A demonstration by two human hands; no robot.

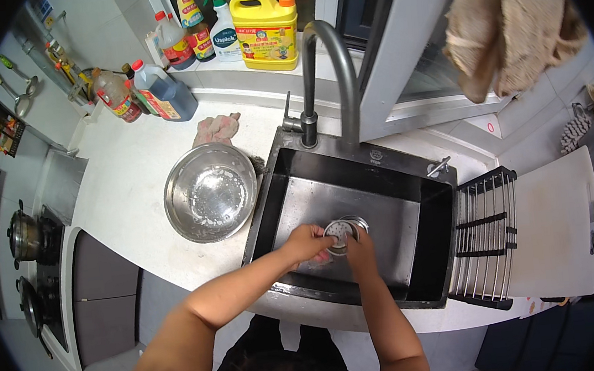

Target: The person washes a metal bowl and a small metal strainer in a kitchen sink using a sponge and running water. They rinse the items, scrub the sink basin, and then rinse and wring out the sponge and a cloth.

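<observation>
Inside the dark rectangular sink (401, 229), both my hands hold a small round metal sink strainer (341, 230) with a perforated face. My left hand (308, 244) pinches its left rim with thumb and fingers. On the other side, my right hand (361, 252) grips the right rim. Just behind the strainer shows part of the round drain ring (359, 222); the rest is hidden. Something pinkish (322, 257) appears below my left fingers, too small to make out. Above the far side of the sink rises a dark tall faucet (310, 123).
A steel basin (210, 192) stands left of the sink, with a pinkish rag (217, 129) behind it. A rolling rack (487, 239) and a white cutting board (555, 225) lie to the right. A yellow pump jug (267, 34) and several bottles line the back. Towels (511, 29) hang upper right.
</observation>
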